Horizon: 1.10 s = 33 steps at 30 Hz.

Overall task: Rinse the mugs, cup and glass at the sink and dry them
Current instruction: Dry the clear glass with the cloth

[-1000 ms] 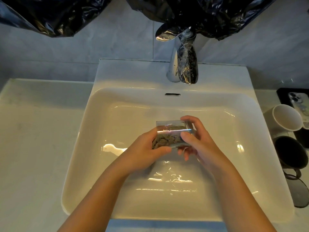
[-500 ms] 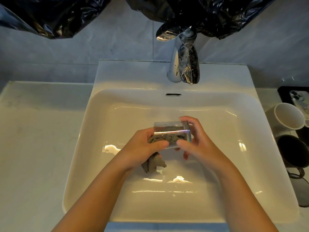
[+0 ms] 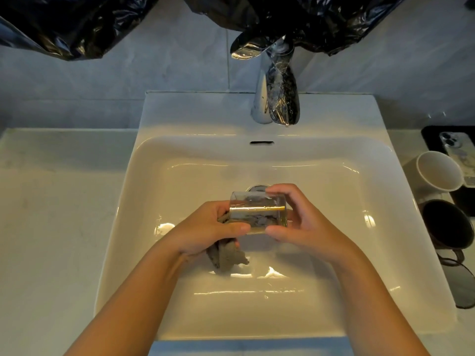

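A clear glass (image 3: 258,213) lies on its side over the white sink basin (image 3: 180,176), held between both hands. My right hand (image 3: 300,224) grips its base end with fingers curled over the top. My left hand (image 3: 209,229) holds a grey-brown cloth (image 3: 226,256) that is stuffed into the glass, with a tail hanging below the palm. A white mug (image 3: 438,173) and a dark mug (image 3: 447,224) lie on their sides on the counter at the right.
The chrome tap (image 3: 276,93), partly wrapped in clear film, stands behind the basin with no water running. A phone (image 3: 460,155) on a black mat and a round dark lid (image 3: 462,289) sit at the far right. Black plastic sheeting (image 3: 77,24) hangs above.
The cloth's tail now hangs further out below my left hand. Both hands and the glass have stayed over the middle of the basin, turning slightly.
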### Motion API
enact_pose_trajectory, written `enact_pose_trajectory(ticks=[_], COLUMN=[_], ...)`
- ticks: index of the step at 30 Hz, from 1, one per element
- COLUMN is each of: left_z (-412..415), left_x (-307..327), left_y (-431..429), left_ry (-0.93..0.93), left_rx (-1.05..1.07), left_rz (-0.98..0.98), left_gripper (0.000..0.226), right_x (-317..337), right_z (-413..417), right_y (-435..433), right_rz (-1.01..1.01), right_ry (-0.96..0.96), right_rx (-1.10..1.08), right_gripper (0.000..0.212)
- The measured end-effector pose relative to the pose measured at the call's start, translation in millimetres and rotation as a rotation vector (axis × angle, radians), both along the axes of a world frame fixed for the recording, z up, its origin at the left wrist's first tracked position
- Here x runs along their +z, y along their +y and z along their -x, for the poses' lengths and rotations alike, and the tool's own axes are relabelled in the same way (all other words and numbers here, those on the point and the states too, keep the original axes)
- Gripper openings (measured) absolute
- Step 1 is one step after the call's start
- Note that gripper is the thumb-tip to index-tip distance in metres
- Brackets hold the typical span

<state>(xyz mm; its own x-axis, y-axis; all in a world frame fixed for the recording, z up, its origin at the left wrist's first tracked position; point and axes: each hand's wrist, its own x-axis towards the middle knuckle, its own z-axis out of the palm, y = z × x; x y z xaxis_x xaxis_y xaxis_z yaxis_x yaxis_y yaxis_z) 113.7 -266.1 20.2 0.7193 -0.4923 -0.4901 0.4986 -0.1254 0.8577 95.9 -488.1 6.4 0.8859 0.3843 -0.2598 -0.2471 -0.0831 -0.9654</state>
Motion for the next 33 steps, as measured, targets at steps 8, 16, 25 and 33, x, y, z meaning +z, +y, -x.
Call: enact_pose_trajectory(ticks=[8,16,25,33], left_z=[-1.6,-7.0,-5.7,-8.1], left_x=[4.4,6.8,12.2,12.4], left_y=[-1.5,3.8,-3.3,1.7], left_ry=[-0.127,-0.024,-0.087,-0.107], left_rx=[0.037,0.008,0.011,0.066], left_rz=[-0.118,-0.092,-0.138,-0.147], left_gripper=[0.028,0.037,0.035,0.03], right_x=[5.9,2.4,2.2,0.3], right_z=[-0.9,1.8,-0.2,1.2], right_y=[3.9,4.7,9.6,9.3], right_rz=[-0.011,0.085,-0.011,-0.011], right_ry=[0.198,0.018,0.123,0.025], right_rx=[-0.104,-0.001,-0.128,-0.068], right_gripper=[0.043,0.07,0.032,0.063])
